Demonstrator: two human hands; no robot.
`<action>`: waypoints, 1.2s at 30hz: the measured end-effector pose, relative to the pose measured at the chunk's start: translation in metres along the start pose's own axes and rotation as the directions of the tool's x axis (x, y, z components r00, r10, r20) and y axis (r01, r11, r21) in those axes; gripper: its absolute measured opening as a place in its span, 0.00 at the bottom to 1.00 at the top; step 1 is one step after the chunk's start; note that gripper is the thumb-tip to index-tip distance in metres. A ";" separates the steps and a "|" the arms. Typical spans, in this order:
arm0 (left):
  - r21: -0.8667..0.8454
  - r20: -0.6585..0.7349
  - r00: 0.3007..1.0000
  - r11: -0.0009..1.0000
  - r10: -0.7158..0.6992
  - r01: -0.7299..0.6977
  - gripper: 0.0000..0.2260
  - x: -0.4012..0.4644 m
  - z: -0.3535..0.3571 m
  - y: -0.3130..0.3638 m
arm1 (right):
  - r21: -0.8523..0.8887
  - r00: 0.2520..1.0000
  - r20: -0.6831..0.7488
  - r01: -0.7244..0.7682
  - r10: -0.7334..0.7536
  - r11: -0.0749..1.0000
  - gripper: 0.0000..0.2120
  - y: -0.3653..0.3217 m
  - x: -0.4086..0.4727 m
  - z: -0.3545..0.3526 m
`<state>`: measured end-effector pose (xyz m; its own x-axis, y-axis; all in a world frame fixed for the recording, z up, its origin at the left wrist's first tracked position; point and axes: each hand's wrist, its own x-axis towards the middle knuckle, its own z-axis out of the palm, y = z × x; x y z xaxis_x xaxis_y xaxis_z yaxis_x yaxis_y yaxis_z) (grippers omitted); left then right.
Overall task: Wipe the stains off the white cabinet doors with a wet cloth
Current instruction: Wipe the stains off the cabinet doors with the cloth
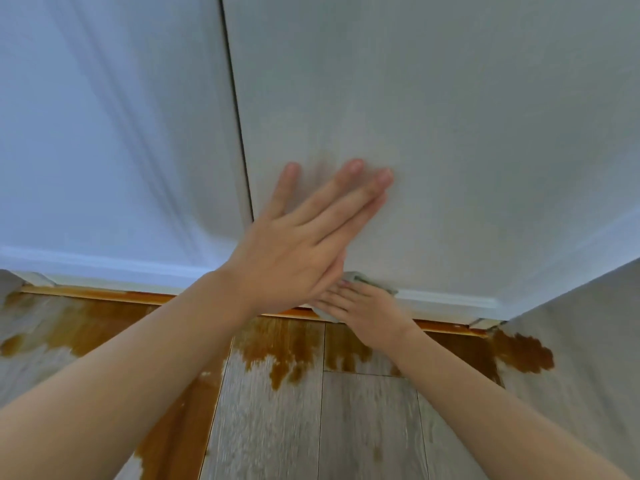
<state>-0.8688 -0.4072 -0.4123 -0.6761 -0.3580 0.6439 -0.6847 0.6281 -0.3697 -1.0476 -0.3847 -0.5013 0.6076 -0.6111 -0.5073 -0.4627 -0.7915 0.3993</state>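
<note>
Two white cabinet doors fill the upper view, the right door (450, 116) and the left door (104, 116), split by a dark vertical gap (239, 133). My left hand (304, 237) lies flat with straight fingers against the lower part of the right door, close to the gap. Below it, my right hand (360, 306) presses a pale grey-green cloth (367, 282) against the door's bottom edge; most of the cloth is hidden under the fingers. No clear stain shows on the doors, only a faint shadow above my left fingers.
A white skirting strip (450, 301) runs along the base. The wooden floor (363, 427) below is grey with worn orange-brown patches (284, 344). A pale panel (588, 341) juts in at the right.
</note>
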 end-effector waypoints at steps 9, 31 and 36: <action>0.103 -0.011 1.000 0.995 0.000 0.001 0.28 -0.001 0.012 0.001 | -0.121 0.928 -0.361 -0.142 0.090 0.982 0.50 0.040 -0.079 0.097; 0.028 -0.125 0.990 0.997 -0.067 0.071 0.28 0.125 -0.049 0.012 | 0.641 0.055 -0.594 -0.571 0.803 0.513 0.28 0.109 -0.190 -0.009; 0.017 -0.167 0.979 0.992 -0.120 0.124 0.28 0.178 -0.101 -0.010 | 0.824 -0.306 -0.558 -0.312 0.771 0.473 0.27 0.169 -0.223 -0.130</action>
<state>-0.9545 -0.4072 -0.2262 -0.5346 -0.3105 0.7860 -0.7679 0.5669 -0.2983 -1.1770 -0.3814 -0.2213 -0.1827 -0.4193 0.8893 -0.9402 -0.1901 -0.2828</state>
